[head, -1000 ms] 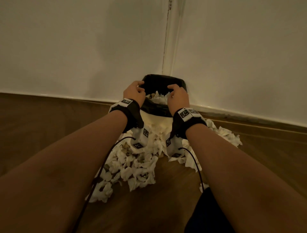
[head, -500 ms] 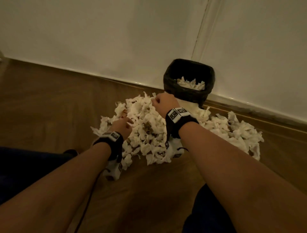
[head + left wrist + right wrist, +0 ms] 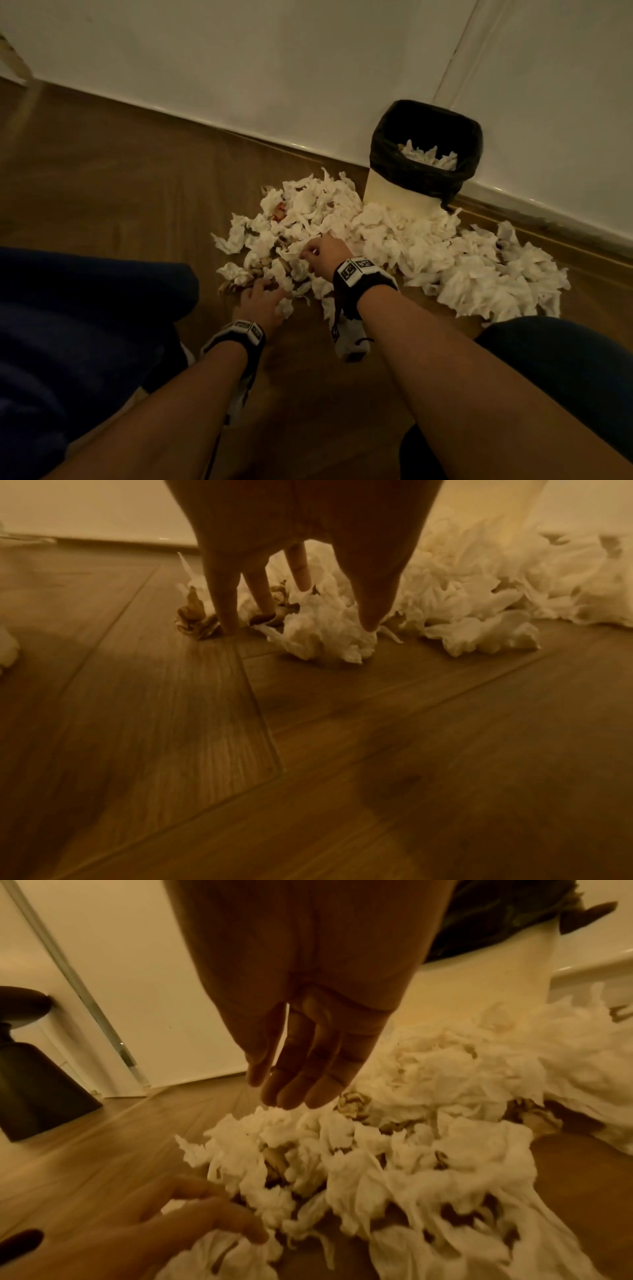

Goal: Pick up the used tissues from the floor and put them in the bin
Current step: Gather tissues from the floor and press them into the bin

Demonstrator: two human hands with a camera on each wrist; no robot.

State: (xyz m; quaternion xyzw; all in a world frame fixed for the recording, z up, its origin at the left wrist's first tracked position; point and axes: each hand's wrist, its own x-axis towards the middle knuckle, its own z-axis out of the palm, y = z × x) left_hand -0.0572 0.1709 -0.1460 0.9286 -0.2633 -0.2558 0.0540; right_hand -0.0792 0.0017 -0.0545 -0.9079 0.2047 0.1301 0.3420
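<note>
A large heap of crumpled white tissues (image 3: 411,246) lies on the wooden floor in front of a white bin (image 3: 397,195) with a black liner. More tissues sit inside the bin. My left hand (image 3: 262,298) is at the heap's near left edge, fingers spread and pointing down. In the left wrist view, my left hand (image 3: 298,610) touches a white tissue (image 3: 322,634) with its thumb, and a brown-stained tissue (image 3: 195,618) lies by the little finger. My right hand (image 3: 320,255) hovers over the heap's middle. My right hand (image 3: 298,1085) has straight fingers just touching the tissues (image 3: 394,1164) and holds nothing.
The bin stands against a white wall (image 3: 308,68) with a skirting board. My knees in dark blue cloth (image 3: 85,325) flank the arms, the right one (image 3: 565,370) close to the heap. A dark stand (image 3: 34,1074) stands far left. Bare floor (image 3: 120,178) lies left of the heap.
Both hands have left the bin's rim and come down to the near left part of the heap. The left hand has moved lowest, down to the floor.
</note>
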